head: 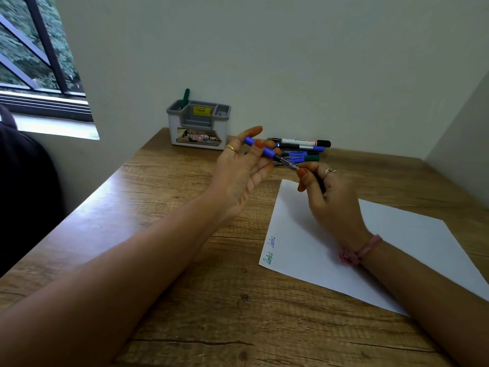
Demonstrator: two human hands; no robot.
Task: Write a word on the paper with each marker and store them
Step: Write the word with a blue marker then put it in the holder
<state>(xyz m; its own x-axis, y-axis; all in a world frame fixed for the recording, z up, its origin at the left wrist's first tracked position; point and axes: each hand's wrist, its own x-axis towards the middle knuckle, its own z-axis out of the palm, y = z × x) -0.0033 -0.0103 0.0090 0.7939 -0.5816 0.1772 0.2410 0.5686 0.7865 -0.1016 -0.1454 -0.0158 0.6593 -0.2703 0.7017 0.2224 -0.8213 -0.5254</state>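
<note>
A blue-capped marker (pixel 275 155) is held between both hands above the desk. My left hand (pixel 242 173) pinches its blue cap end with finger and thumb. My right hand (pixel 330 197) grips the dark barrel end, over the top corner of the white paper (pixel 412 250). Two small written words, one green and one blue, run along the paper's left edge (pixel 270 251). A pile of several markers (pixel 301 149) lies by the wall behind my hands. The grey and white organiser (pixel 198 125) stands at the back, with one green marker (pixel 185 98) upright in its left slot.
The wooden desk (pixel 185 274) fits into a corner, with walls at the back and right. A window is at the upper left. A dark object (pixel 23 194) sits beyond the desk's left edge.
</note>
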